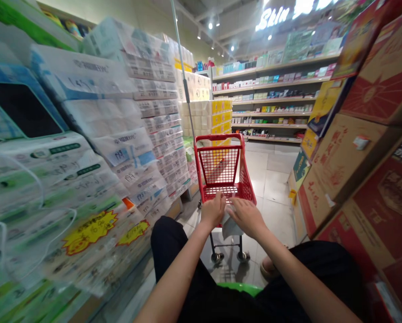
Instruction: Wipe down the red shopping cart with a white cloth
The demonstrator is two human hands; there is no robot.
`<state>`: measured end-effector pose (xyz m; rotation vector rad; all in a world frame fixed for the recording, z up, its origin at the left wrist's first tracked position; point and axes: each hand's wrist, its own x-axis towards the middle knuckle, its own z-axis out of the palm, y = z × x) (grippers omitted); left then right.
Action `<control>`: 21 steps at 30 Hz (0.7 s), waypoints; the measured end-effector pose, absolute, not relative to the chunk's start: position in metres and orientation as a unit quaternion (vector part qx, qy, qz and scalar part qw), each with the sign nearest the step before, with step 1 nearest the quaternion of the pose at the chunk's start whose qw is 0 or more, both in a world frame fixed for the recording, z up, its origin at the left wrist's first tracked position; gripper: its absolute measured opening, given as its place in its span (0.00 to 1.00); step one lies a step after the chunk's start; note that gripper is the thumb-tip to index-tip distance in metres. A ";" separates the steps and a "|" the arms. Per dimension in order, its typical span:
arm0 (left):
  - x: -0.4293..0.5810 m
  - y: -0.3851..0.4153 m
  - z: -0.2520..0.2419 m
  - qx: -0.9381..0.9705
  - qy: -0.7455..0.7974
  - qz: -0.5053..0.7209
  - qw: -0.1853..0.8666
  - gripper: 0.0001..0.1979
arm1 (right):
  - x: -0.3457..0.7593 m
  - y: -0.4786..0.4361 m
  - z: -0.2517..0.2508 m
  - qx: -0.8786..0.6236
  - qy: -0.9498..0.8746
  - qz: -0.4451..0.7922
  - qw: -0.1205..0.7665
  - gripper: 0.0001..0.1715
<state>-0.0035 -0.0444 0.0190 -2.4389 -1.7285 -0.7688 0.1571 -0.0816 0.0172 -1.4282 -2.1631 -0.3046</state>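
Note:
Both hands are held out before me, close together, above the near end of a small red shopping cart [217, 149]. A thin whitish sheet [230, 228], like a tissue or a cloth, hangs down between them. My left hand [213, 211] has its fingers closed at the sheet's upper edge. My right hand [247, 216] is bent over the other side, its fingertips pressed on the sheet near the left fingers. Exactly how the fingertips grip is partly hidden. Through the cart's mesh the basket shows no goods.
Wrapped tissue packs [157, 107] are stacked high on the left, with a dark-screened device [22, 107] and white cable. Cardboard cartons [348, 152] line the right. Shelves [271, 98] stand behind a tiled aisle [271, 188]. A thin pole [183, 76] rises left of the cart. Something green [241, 287] lies beneath me.

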 end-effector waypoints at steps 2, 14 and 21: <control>-0.006 -0.044 0.012 -0.786 -0.570 -0.231 0.052 0.18 | 0.140 -0.080 0.008 -0.528 -0.805 -0.130 0.238 0.16; -0.021 -0.050 0.011 -0.871 -0.456 -0.170 0.073 0.21 | 0.213 -0.076 0.001 -0.489 -0.817 -0.191 0.239 0.13; -0.007 -0.057 0.011 -0.894 -0.400 -0.200 0.034 0.30 | 0.173 -0.083 -0.010 -0.534 -0.786 -0.186 0.250 0.14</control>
